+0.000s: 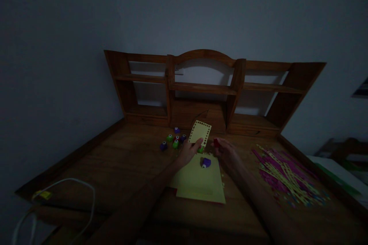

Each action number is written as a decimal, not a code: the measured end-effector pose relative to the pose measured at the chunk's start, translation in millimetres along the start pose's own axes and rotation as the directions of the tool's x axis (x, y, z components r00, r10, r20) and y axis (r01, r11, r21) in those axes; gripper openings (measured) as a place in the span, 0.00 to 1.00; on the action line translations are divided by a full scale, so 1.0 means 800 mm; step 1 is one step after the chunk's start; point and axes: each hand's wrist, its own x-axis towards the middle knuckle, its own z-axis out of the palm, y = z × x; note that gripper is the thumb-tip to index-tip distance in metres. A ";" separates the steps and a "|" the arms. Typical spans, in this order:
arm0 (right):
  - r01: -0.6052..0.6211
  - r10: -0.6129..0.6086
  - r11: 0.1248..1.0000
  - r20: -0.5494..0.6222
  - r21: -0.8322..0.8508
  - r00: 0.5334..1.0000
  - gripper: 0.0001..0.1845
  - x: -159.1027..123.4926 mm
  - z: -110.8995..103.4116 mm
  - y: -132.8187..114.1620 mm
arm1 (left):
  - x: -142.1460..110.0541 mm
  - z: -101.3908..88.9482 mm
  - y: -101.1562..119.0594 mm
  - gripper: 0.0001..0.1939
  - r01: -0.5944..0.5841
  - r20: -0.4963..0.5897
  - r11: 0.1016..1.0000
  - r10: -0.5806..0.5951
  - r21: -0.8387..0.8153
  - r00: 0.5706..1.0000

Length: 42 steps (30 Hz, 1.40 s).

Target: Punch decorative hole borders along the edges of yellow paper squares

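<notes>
My left hand [189,151] is closed on a pale yellow card [200,133] with a row of small punched holes along its edges. The card is tilted up above the desk. My right hand [227,149] is closed around a small red craft punch [216,143], just right of the card and apart from it. Below both hands lies a stack of yellow paper sheets [195,180] with a purple craft punch [206,162] on top. A green craft punch [200,149] shows partly behind my left thumb. Tiny paper bits are scattered around the stack.
Several purple, green and red craft punches [176,144] stand left of the card. Yellow and pink paper strips [284,172] lie in a pile at the right. A wooden shelf unit [201,88] rises at the desk's back. A white cable [93,199] loops at the front left.
</notes>
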 end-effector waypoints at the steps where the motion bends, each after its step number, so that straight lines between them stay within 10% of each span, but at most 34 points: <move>1: -0.009 0.009 1.000 0.023 0.003 1.000 0.13 0.000 0.000 -0.001 | 0.001 0.001 -0.002 0.25 0.033 0.013 0.999 -0.033 -0.011 0.999; 13: -0.006 0.013 0.956 0.023 -0.293 1.000 0.15 -0.015 0.012 0.006 | -0.009 0.006 0.016 0.27 0.109 0.174 0.992 -0.096 -0.064 0.980; 42: 0.047 -0.018 0.936 0.086 -0.349 0.996 0.12 -0.011 0.007 0.010 | -0.008 0.008 0.017 0.19 0.089 0.320 0.979 -0.027 -0.181 0.947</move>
